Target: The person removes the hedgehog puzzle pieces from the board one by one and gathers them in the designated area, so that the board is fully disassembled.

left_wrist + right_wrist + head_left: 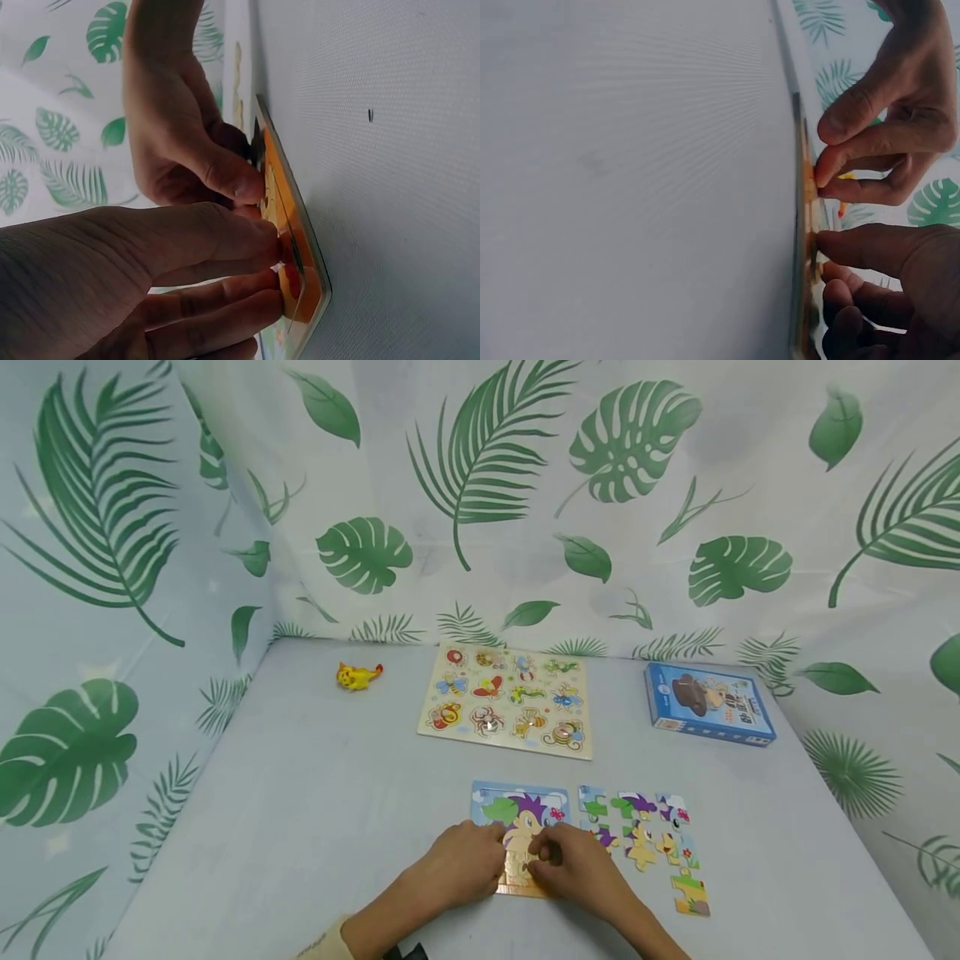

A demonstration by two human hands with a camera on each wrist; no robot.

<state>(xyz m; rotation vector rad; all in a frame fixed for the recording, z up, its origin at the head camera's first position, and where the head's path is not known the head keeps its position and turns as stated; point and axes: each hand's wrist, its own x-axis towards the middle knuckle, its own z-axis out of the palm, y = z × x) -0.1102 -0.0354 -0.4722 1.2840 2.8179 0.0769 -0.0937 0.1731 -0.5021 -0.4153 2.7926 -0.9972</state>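
In the head view a jigsaw puzzle board with a purple-haired cartoon animal lies near the table's front edge. My left hand bears on its left side; in the left wrist view the thumb and fingertips touch its orange lower part. Across the board's lower right is my right hand, bent thumb and forefinger pinching at a small puzzle piece on the surface. The fingers hide much of this piece. Just right of the board lie several loose puzzle pieces, partly joined.
Behind the puzzle lies a wooden insect peg board. A blue puzzle box lies at the back right. At the back left sits a small yellow toy figure. Leaf-patterned curtains border the table's back and sides.
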